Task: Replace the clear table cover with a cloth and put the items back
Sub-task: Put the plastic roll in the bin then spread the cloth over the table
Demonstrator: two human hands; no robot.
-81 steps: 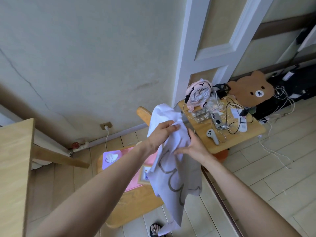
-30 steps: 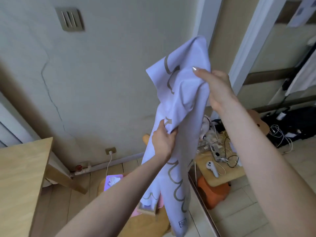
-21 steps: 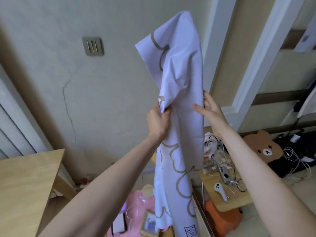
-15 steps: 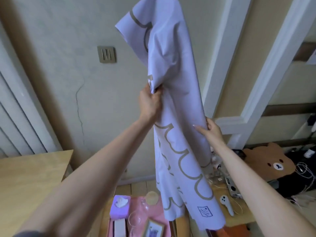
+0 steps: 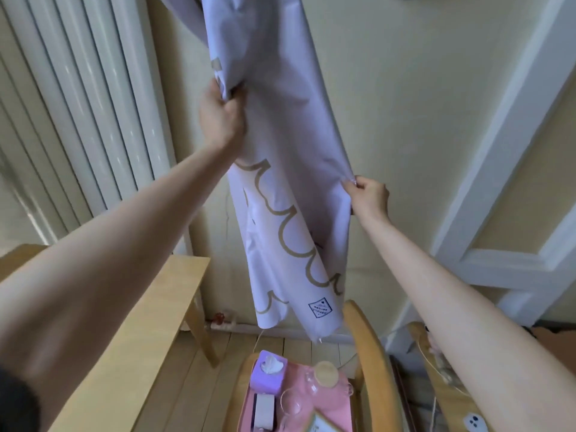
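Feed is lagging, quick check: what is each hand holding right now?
Left hand: closed, gripping a bunched fold of the cloth.
Right hand: closed, pinching the cloth's side edge.

The cloth (image 5: 280, 120) runs out past the top edge. Its folds bury the fingertips of the left grip (image 5: 221, 116). Its small square label (image 5: 319, 308) is too fine to read. The bottom edge cuts off the picture frame (image 5: 325, 427).
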